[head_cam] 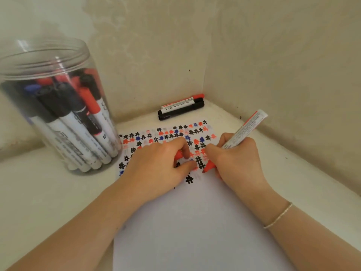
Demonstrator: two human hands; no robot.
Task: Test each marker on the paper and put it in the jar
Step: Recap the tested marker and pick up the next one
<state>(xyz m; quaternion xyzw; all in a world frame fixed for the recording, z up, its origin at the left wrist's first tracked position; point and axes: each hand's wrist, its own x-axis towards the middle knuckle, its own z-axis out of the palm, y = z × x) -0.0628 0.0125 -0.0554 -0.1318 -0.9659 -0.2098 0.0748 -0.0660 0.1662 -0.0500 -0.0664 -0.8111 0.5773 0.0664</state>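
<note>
The right hand (237,159) is curled round a red marker (242,132), which is gripped low on its barrel with the red tip (208,167) set down on or just above the paper (195,222), beside the nearest black hash marks; whether the tip touches cannot be told for certain. The marker's long axis is tilted, running from the tip at the near left up to its white tail end at the far right. The left hand (160,165) is laid on the paper just left of the tip, its fingers curled round a small red piece, judged to be the marker's cap (178,155), though most of it is hidden. The hands are close together, nearly touching over the marked rows. The jar (56,106) is stood on the surface (48,192) to the far left, well apart from the right hand and nearer to the left hand, its mouth open and many markers already held inside. Capping is judged to come first, then a carry leftward across the paper to the jar. Three more markers (181,107) are laid side by side at the far edge of the paper, against the wall (156,65), their long axes running left to right.
</note>
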